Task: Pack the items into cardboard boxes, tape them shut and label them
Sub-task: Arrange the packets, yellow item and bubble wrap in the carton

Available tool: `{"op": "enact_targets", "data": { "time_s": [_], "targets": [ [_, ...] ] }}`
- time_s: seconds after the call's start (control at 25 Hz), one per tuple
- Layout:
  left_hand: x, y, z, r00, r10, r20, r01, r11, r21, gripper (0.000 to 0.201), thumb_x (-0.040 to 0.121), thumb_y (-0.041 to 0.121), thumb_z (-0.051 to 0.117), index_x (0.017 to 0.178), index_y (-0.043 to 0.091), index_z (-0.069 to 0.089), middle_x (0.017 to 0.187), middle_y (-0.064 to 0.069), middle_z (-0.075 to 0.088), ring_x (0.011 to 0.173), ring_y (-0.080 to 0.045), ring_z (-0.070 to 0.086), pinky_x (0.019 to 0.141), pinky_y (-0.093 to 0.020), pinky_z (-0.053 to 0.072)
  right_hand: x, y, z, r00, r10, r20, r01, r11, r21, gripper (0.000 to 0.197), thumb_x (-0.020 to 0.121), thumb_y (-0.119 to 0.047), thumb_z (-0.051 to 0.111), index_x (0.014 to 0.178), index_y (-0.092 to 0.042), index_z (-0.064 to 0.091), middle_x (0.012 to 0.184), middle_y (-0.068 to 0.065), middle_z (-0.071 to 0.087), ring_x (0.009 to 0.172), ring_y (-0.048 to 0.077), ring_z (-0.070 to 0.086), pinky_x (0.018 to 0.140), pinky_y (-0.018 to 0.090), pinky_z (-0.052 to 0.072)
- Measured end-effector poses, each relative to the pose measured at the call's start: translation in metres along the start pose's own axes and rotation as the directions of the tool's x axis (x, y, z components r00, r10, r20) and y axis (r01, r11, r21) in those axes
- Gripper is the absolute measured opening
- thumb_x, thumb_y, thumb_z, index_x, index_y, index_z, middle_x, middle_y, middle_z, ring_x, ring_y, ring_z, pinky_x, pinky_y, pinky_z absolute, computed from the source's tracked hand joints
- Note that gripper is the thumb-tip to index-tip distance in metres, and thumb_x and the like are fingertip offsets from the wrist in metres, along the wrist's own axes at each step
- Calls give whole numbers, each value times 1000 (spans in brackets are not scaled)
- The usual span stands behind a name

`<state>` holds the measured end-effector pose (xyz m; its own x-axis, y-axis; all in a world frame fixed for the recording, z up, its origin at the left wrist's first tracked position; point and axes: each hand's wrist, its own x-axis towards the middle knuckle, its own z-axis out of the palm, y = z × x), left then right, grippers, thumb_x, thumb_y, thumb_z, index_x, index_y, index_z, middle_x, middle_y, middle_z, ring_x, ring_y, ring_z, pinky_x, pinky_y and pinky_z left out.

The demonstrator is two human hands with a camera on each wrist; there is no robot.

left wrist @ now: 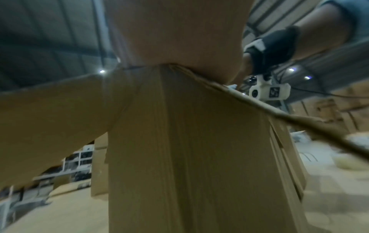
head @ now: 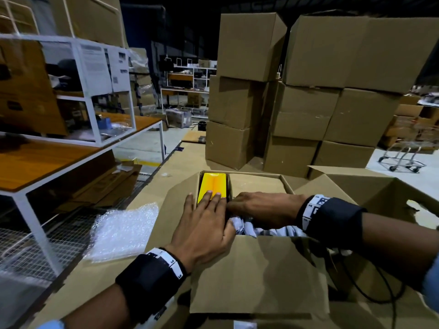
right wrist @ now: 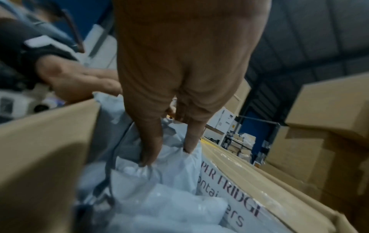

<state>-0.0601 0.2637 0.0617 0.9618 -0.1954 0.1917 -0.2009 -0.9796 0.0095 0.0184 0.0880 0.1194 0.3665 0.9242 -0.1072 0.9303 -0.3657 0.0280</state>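
An open cardboard box (head: 259, 269) stands in front of me. Inside at the back left lies a yellow box (head: 212, 182), with a brown inner box (head: 256, 184) beside it. My left hand (head: 204, 219) lies flat, fingers straight, over the box's left rim and the yellow box's near end; its palm (left wrist: 175, 31) rests on the carton's corner (left wrist: 199, 157). My right hand (head: 259, 207) reaches in from the right. Its straight fingers (right wrist: 151, 141) press down into a white plastic bag (right wrist: 173, 157) next to a white lettered box (right wrist: 229, 189).
A sheet of bubble wrap (head: 121, 231) lies left of the box on the cardboard-covered surface. Tall stacks of closed cartons (head: 308, 103) stand behind. A white-framed table with a wooden top (head: 35, 167) is at the left, a wire cart (head: 403, 160) at the far right.
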Motion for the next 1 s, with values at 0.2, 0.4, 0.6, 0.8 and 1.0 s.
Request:
{"op": "enact_targets", "data": {
  "time_s": [0.2,0.4,0.6,0.8,1.0],
  "targets": [
    [2,0,4,975,201,-95,-196,979,55,85,93,66,10,159,13,22,166,-4,20,155,-24,9,120,-60,15,-22,13,-10,985,169,-41,-169,986,-12,59,84,-17,78,133,-12,47,135,8,38,116,23,44,100,32,42],
    [6,-1,-2,964,248,94,-254,966,53,92,87,76,-3,160,21,-11,169,6,-1,153,-18,-20,121,-58,-2,-35,5,-12,967,255,-17,-254,954,-162,51,92,-26,70,137,-20,47,130,3,50,112,20,48,92,38,50],
    [6,0,-3,957,270,107,-276,960,49,73,93,74,7,157,42,-9,169,4,7,154,-22,-13,120,-61,-4,-42,3,-9,932,363,-18,-363,932,-1,46,92,-25,70,131,-18,47,128,2,58,116,20,53,94,36,48],
    [7,-3,1,945,312,95,-318,947,49,71,96,72,7,159,40,2,168,11,-11,153,-21,-20,121,-60,-3,-37,4,-1,942,332,44,-328,941,-79,47,94,-36,66,137,-23,53,126,8,60,118,26,50,95,41,45],
    [6,-2,-5,931,332,150,-331,943,-27,77,99,69,12,161,23,10,168,3,11,154,-13,-8,122,-54,-3,-34,6,7,940,339,34,-330,931,-157,26,97,-37,60,119,-26,67,114,4,65,105,25,59,86,44,52]
  ]
}}
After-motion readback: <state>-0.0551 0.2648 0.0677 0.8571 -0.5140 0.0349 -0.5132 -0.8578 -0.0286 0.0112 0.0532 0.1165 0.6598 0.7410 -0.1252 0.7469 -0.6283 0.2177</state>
